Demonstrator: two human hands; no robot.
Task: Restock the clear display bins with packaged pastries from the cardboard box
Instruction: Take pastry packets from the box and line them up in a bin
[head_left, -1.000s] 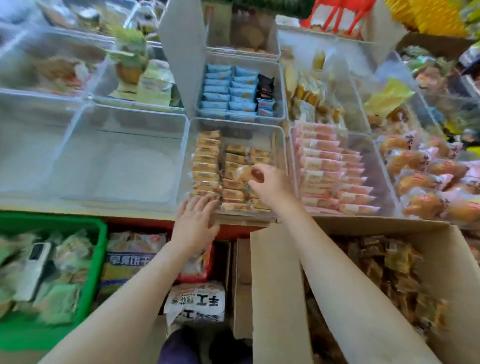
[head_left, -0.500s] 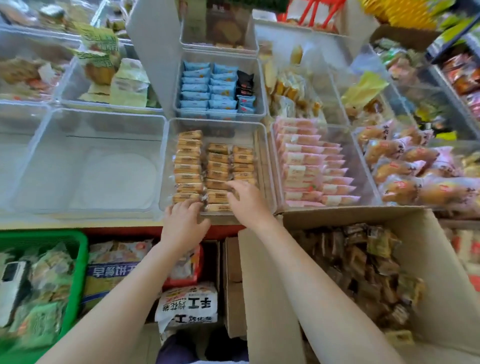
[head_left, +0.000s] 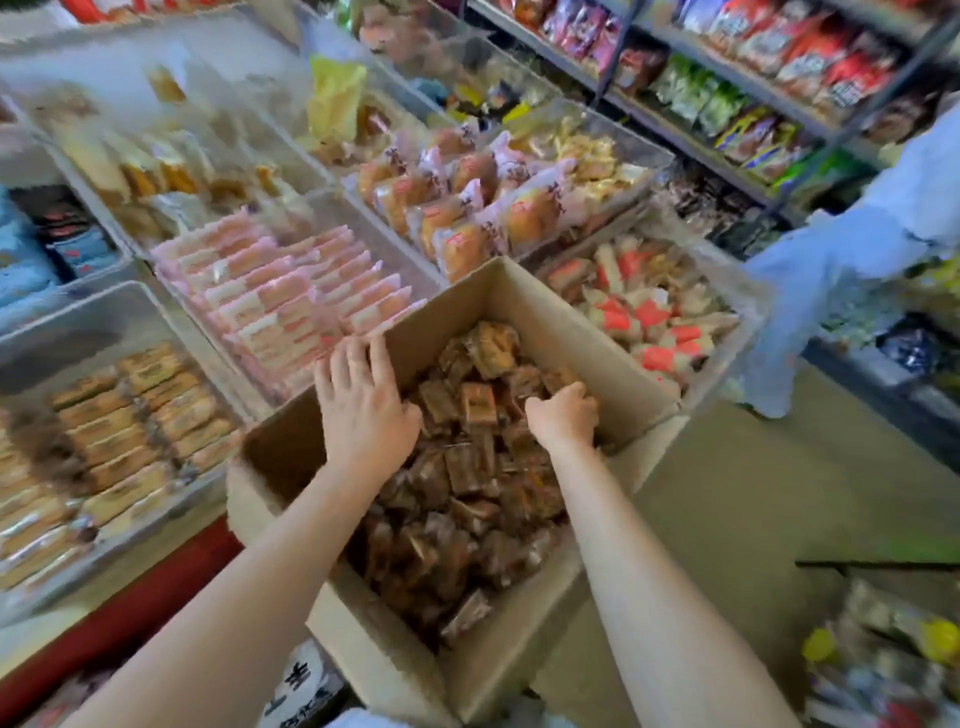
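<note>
Pastries (head_left: 124, 415) lie in rows in the clear bin (head_left: 119, 312) at the left, now left alone. Both hands have moved from it to the box (head_left: 545, 306): the left hand (head_left: 363, 410) hovers flat, fingers spread wide, at the box's left edge, and the right hand (head_left: 563, 415) curls down into the loose packs (head_left: 467, 488) at the far right corner, seemingly grabbing more stock, though I cannot tell what it grips.
</note>
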